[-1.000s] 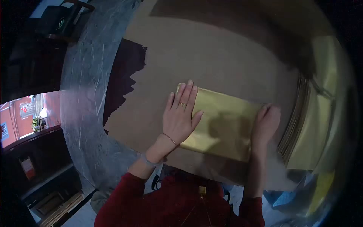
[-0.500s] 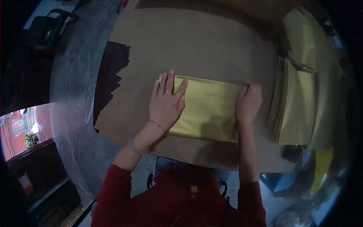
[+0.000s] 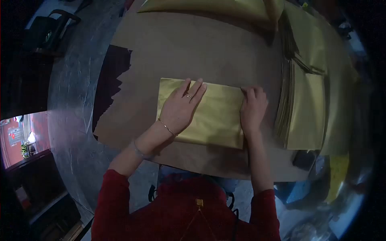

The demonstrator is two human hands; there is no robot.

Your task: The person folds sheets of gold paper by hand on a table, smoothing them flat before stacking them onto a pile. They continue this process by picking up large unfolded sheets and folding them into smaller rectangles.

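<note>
A rectangular piece of shiny gold paper (image 3: 219, 116) lies flat on the brown board in front of me, and it looks folded. My left hand (image 3: 181, 105) rests on its left part with the palm down and the fingers stretched out. At the paper's right edge, near the upper corner, my right hand (image 3: 254, 106) is closed with curled fingers that grip the edge; the thumb tip is partly hidden.
A stack of gold papers (image 3: 305, 110) stands to the right, with a dark block (image 3: 304, 159) below it. A larger gold sheet (image 3: 217, 9) lies at the far edge of the brown board (image 3: 193, 44). The board's left edge is torn.
My left hand has slid right across the gold paper, baring its left end. My right hand remains at the right edge. The whole view has shifted slightly left.
</note>
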